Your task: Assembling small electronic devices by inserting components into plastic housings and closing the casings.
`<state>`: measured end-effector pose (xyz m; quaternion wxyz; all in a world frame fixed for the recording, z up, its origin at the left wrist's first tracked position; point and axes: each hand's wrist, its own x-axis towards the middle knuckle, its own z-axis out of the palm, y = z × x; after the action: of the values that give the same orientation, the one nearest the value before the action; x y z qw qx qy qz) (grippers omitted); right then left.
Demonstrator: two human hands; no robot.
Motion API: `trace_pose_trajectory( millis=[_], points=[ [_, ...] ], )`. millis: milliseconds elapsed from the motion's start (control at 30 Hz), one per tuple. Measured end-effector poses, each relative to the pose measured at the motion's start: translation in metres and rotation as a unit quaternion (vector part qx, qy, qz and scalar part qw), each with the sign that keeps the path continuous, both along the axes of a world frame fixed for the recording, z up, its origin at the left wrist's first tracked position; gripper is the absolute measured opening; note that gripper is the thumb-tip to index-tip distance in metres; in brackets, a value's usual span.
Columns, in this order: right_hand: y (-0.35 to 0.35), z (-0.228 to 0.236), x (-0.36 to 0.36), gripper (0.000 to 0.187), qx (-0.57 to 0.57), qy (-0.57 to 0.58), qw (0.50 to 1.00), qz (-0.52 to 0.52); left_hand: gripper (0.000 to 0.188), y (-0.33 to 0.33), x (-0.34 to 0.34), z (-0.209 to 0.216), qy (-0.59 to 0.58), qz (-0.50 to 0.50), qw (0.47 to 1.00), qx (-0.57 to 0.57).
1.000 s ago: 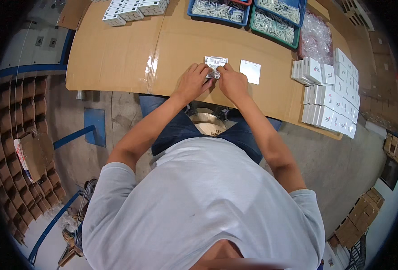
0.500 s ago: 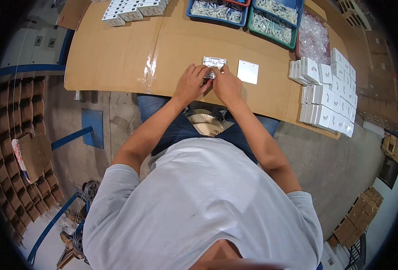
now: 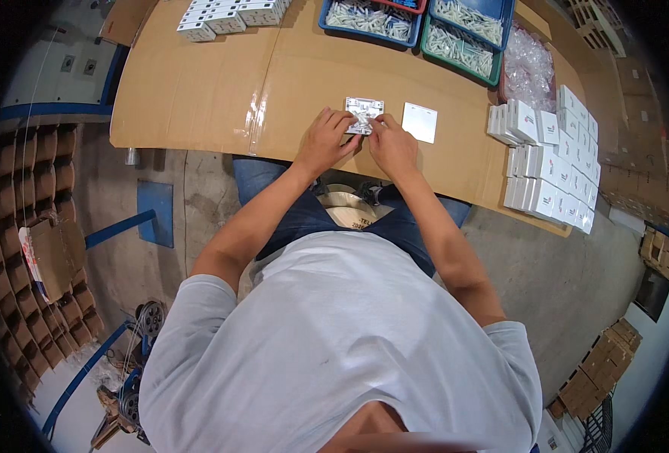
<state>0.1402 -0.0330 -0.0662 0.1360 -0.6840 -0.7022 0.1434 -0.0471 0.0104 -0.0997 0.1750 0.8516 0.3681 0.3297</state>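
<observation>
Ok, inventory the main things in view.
Fitting: one, white, at fingertips
Plate: one, white, right of fitting
Trays: at least five, blue, green, red, far centre-right
Small parts: uncountable, mostly white, in trays
Plastic film: heap, clear, rightmost tray
Boxes: many, white, table's right
Units: rows, white, far left
Tabletop: one, brown, ahead
Dividers: grid, brown, left
Shirt: one, grey, centre
Left hand: one, bare, at fitting
Right hand: one, bare, at fitting

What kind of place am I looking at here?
Probably an assembly or packing workshop, judging by the green tray of small white parts, the stacked white boxes and the cardboard-covered table.
</observation>
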Motion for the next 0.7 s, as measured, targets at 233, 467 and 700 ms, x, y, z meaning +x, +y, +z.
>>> trace_pose_trajectory(
  millis=[233,467,700],
  points=[
    [-0.007,-0.007,-0.003,0.024,0.107,0.054,0.991,-0.051,0.034,0.0,0.002,0.003,-0.002,0.005,1.0,0.02],
    [-0.005,-0.009,0.004,0.02,0.113,0.079,0.988,-0.076,0.056,-0.001,0.0,0.002,-0.053,0.037,0.996,-0.066],
    [-0.01,-0.008,0.015,0.021,0.118,0.13,0.977,-0.117,0.083,0.012,-0.005,0.009,0.088,0.061,0.993,-0.047]
  ],
)
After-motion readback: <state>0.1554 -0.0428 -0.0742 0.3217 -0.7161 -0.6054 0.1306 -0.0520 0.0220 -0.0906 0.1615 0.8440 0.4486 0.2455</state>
